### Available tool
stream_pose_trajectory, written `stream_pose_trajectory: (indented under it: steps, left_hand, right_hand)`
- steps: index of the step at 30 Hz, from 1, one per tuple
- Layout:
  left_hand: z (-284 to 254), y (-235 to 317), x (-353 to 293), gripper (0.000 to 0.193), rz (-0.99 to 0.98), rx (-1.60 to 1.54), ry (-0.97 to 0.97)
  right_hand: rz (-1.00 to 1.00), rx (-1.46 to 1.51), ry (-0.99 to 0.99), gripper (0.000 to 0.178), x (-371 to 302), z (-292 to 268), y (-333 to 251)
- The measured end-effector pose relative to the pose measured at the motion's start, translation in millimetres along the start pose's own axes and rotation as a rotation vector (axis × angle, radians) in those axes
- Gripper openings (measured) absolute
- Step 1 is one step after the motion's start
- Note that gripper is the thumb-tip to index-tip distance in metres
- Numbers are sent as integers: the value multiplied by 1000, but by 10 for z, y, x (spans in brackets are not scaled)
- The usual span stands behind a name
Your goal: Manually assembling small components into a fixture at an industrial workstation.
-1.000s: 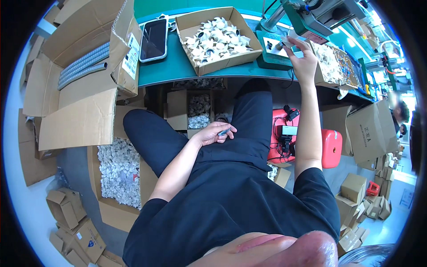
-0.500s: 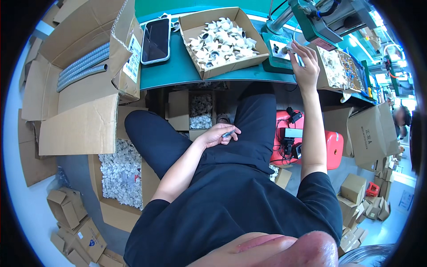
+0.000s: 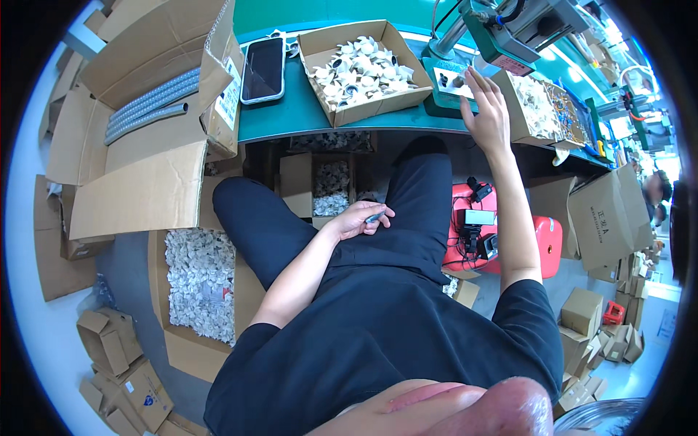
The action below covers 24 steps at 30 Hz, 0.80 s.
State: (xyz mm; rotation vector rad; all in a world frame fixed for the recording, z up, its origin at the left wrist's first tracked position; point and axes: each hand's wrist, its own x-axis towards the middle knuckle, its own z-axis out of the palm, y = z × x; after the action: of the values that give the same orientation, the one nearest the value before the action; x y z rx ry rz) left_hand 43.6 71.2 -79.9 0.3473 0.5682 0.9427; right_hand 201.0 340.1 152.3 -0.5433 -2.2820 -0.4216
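In front of my lap, my left hand is closed around a small dark, slim object; its kind I cannot make out. My right hand reaches over the bench, fingers stretched out and thumb apart. Its fingertips are at a pale fixture plate on the green base of a bench press. Whether they touch a small part there is hidden by the fingers. Just left of that base, a shallow cardboard tray holds many white bladed fan wheels.
A phone lies left of the tray. Farther left, an open carton holds grey tubes. Right of the press stands a box of white parts. Below are a red case with black devices and a carton of white pieces.
My right hand's fingers have straightened and shifted slightly at the fixture. The view has moved a little; my left hand keeps its hold in the same place.
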Motion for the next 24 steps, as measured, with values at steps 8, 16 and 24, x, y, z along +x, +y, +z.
stream_pose_trajectory:
  steps: [8, 16, 24]
  left_hand:
    - [-13, -74, -77, 34, -6, 2, 42]
    - [-102, -46, -84, 34, 19, -48, 101]
    - [-201, -12, -41, 34, 72, -59, 102]
  right_hand:
    - [689, 811, 80, 25, -100, 116, 779]
    - [964, 830, -32, 28, -71, 762, 1061]
    - [906, 1049, -180, 35, -83, 771, 1194]
